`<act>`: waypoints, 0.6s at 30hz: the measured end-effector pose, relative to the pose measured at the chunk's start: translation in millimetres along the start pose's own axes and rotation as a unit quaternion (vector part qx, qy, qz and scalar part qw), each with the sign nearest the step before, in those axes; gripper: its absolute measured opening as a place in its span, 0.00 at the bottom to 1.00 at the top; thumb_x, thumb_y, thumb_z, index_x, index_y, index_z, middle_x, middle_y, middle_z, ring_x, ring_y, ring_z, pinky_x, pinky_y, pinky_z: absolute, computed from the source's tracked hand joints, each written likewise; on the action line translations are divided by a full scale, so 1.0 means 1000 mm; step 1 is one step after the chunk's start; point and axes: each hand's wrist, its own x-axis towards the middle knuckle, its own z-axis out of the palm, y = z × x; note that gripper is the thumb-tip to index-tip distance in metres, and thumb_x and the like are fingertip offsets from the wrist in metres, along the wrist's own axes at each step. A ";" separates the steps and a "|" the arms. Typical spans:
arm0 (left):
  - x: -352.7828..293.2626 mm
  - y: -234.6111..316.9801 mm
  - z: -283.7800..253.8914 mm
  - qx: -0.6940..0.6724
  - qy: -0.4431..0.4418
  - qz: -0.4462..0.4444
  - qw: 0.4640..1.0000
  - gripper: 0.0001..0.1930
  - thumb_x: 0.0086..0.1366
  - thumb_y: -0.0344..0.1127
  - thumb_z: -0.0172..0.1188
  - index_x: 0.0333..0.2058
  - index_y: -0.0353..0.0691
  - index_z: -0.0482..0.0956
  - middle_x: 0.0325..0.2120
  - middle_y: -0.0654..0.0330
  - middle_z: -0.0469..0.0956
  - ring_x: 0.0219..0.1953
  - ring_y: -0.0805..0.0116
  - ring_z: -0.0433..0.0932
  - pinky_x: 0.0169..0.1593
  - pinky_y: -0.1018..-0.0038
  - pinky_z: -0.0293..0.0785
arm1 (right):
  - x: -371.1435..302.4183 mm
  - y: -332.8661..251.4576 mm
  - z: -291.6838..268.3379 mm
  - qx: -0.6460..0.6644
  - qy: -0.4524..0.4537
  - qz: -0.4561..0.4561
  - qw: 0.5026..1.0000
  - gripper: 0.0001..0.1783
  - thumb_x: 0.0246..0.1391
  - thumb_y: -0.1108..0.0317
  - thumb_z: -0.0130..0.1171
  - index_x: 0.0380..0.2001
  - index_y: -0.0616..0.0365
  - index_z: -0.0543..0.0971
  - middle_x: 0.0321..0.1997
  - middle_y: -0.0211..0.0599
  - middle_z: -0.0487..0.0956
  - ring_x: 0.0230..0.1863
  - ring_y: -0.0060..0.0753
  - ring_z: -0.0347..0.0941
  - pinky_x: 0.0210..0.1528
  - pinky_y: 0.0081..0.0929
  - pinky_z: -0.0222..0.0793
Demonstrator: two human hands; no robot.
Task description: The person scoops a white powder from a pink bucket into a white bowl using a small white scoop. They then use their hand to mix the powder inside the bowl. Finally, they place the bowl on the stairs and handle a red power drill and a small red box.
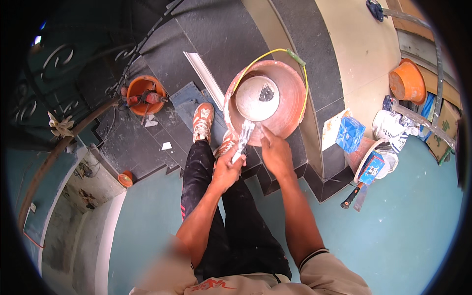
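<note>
My left hand is closed round a narrow, white-smeared putty knife, its blade pointing up at the bucket's near rim. Beside it, my right hand has its index finger stretched toward the blade and its other fingers curled. Whether something thin lies in those fingers is unclear. Just beyond both hands stands a large reddish bucket, with a yellow wire handle and green grip raised over it. Inside shows a pale round surface bearing a dark grey patch.
Dark tiled steps lie under my shoes. An orange bucket with a red power tool stands left, near a curved railing. At right are an orange tub, a blue-and-white package and a black-handled scraper.
</note>
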 end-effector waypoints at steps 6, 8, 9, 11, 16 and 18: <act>-0.006 -0.005 0.001 0.012 -0.051 -0.055 0.997 0.30 0.80 0.35 0.64 0.77 0.48 0.69 0.30 0.71 0.77 0.21 0.84 0.66 0.24 0.80 0.62 | 0.009 0.015 0.001 0.073 0.026 -0.017 0.997 0.27 0.75 0.58 0.53 0.73 0.47 0.77 0.62 0.61 0.83 0.63 0.67 0.80 0.65 0.54 0.75; -0.006 -0.005 0.000 0.008 -0.004 0.008 1.000 0.25 0.80 0.35 0.64 0.72 0.42 0.76 0.27 0.71 0.76 0.22 0.84 0.67 0.26 0.80 0.62 | 0.007 0.023 0.002 0.106 0.044 -0.025 0.993 0.26 0.75 0.59 0.54 0.72 0.49 0.77 0.64 0.59 0.83 0.64 0.59 0.82 0.68 0.46 0.74; -0.008 -0.007 0.002 0.000 0.036 0.007 0.999 0.23 0.80 0.35 0.64 0.70 0.40 0.78 0.27 0.71 0.75 0.23 0.84 0.67 0.26 0.80 0.62 | 0.005 0.028 0.004 0.125 0.074 -0.055 0.988 0.26 0.76 0.60 0.55 0.72 0.51 0.78 0.65 0.58 0.83 0.65 0.55 0.82 0.69 0.42 0.74; 0.000 -0.005 0.000 -0.032 0.094 -0.023 0.995 0.21 0.80 0.35 0.64 0.67 0.37 0.79 0.27 0.70 0.76 0.24 0.83 0.69 0.28 0.79 0.66 | -0.009 0.041 0.010 0.134 0.031 0.018 0.990 0.25 0.76 0.61 0.55 0.73 0.51 0.77 0.68 0.57 0.82 0.68 0.50 0.81 0.70 0.40 0.73; 0.008 0.001 0.014 0.038 0.102 0.032 0.994 0.11 0.78 0.32 0.65 0.54 0.35 0.80 0.37 0.64 0.80 0.29 0.77 0.78 0.35 0.76 0.80 | -0.048 0.050 0.024 0.093 0.072 -0.046 0.992 0.25 0.77 0.60 0.57 0.73 0.48 0.77 0.56 0.53 0.84 0.57 0.50 0.83 0.60 0.44 0.76; 0.007 0.002 0.022 0.006 0.113 0.042 0.993 0.13 0.77 0.30 0.66 0.55 0.34 0.80 0.36 0.62 0.83 0.29 0.77 0.81 0.31 0.77 0.78 | -0.063 0.043 0.028 0.045 0.126 -0.116 0.984 0.25 0.76 0.59 0.58 0.72 0.44 0.78 0.44 0.50 0.81 0.46 0.54 0.83 0.52 0.48 0.77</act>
